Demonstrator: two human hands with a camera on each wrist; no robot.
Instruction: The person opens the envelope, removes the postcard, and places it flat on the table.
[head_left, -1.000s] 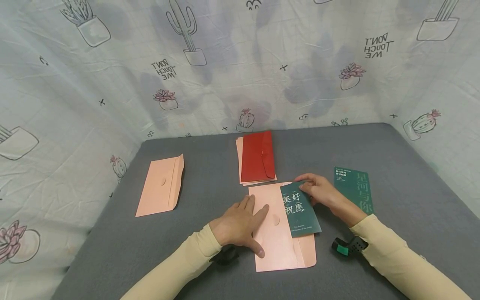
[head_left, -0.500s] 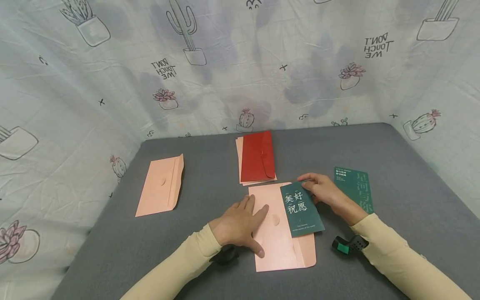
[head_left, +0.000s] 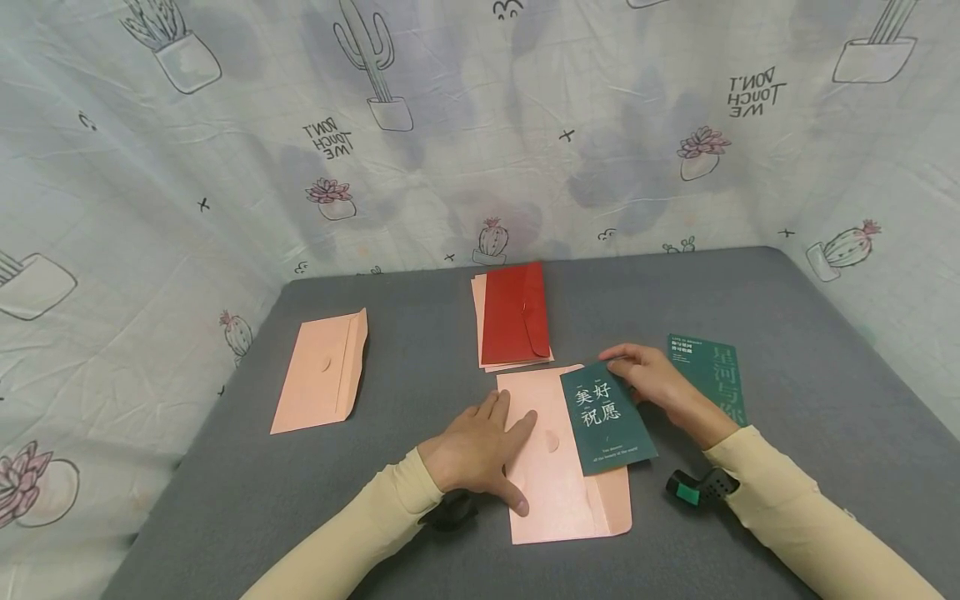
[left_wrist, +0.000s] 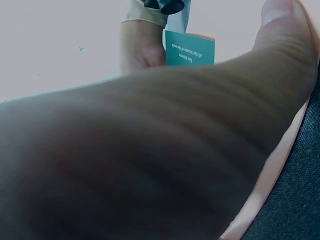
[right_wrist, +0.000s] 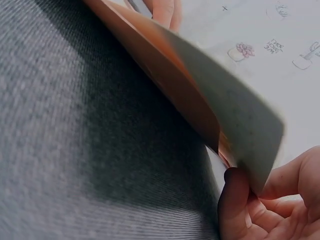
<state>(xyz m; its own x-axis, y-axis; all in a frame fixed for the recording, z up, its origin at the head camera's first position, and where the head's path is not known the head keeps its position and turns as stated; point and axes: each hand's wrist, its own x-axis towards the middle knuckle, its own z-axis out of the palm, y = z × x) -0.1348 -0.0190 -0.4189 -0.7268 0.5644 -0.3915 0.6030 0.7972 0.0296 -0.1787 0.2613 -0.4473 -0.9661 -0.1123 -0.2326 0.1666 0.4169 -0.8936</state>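
My left hand (head_left: 480, 446) lies flat, fingers spread, across the left part of a pink envelope (head_left: 540, 508) on the table. A dark green greeting card (head_left: 607, 425) with white characters sticks out of the envelope's right side, its left part hidden inside. With thumb and fingers my right hand (head_left: 645, 379) pinches the card at its far edge. The right wrist view has the card (right_wrist: 240, 110) tilted up off the envelope (right_wrist: 185, 100), its corner between thumb and fingers. In the left wrist view my thumb (left_wrist: 285, 35) blocks much of the scene.
A second green card (head_left: 701, 367) lies at the right, partly behind my right forearm. At the back, a red envelope (head_left: 513, 317) rests on pink ones. Another pink envelope (head_left: 318, 371) lies at left on the grey table (head_left: 420, 333). A patterned curtain (head_left: 465, 150) closes the back.
My right hand has moved slightly right, drawing the card further out of the envelope, so more of its lettering shows. The left hand has stayed in place.
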